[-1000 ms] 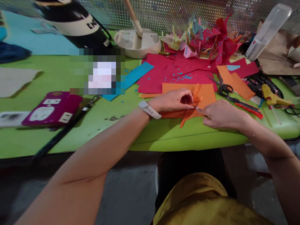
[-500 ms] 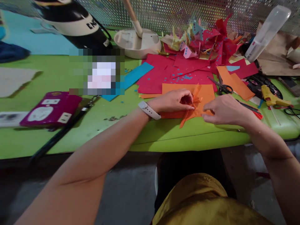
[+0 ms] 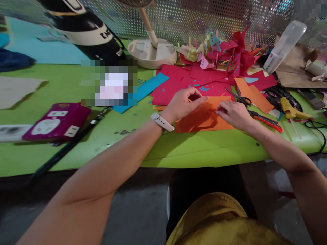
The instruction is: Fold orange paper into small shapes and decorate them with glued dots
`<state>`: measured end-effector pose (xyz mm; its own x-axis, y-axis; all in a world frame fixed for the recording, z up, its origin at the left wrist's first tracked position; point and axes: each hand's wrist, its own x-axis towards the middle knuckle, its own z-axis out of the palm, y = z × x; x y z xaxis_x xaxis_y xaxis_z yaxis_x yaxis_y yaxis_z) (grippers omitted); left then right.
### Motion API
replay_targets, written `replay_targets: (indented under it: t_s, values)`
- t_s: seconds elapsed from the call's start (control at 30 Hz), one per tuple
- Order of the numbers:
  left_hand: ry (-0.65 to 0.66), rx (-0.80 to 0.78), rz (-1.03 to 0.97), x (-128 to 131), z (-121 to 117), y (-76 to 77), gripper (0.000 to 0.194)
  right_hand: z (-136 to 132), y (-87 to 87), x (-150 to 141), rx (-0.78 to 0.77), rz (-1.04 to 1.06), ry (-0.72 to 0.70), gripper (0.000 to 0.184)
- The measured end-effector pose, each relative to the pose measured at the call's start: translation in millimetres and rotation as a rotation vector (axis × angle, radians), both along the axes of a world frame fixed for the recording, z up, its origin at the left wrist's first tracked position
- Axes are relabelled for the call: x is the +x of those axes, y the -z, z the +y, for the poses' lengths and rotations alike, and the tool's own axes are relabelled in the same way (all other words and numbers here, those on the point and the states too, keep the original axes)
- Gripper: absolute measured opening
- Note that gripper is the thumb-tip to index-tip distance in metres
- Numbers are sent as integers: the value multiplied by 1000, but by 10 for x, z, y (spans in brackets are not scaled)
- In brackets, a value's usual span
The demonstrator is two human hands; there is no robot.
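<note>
the right hand [image 3: 233, 114] is pinching the folded orange paper [image 3: 212, 109] between closed fingertips. the left hand [image 3: 182, 103] is hovering just left of it, half open with thumb and fingers apart, holding nothing visible. the folded paper is sitting over an orange sheet [image 3: 184, 125] near the green table's [image 3: 153, 146] near edge. red sheets [image 3: 173, 81] are lying beyond, and scissors [image 3: 244, 99] are resting to the right.
</note>
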<state>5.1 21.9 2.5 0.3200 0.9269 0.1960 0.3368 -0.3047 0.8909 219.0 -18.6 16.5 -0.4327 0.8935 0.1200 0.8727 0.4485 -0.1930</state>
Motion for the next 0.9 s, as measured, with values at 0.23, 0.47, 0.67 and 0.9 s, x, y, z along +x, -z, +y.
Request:
replay_targets:
  t_s: [0.23, 0.47, 0.67, 0.9]
  values:
    - [237, -330, -138, 42, -60, 27, 35, -27, 80, 40, 148, 150, -116, 19]
    - [291, -405, -281, 35, -74, 48, 34, 15, 90, 41, 269, 324, 127, 42]
    - [263, -402, -333, 51, -77, 40, 37, 150, 236, 53, 52, 722, 29, 74]
    - [234, -409, -464, 102, -123, 64, 37, 112, 223, 4, -165, 951, -9, 74]
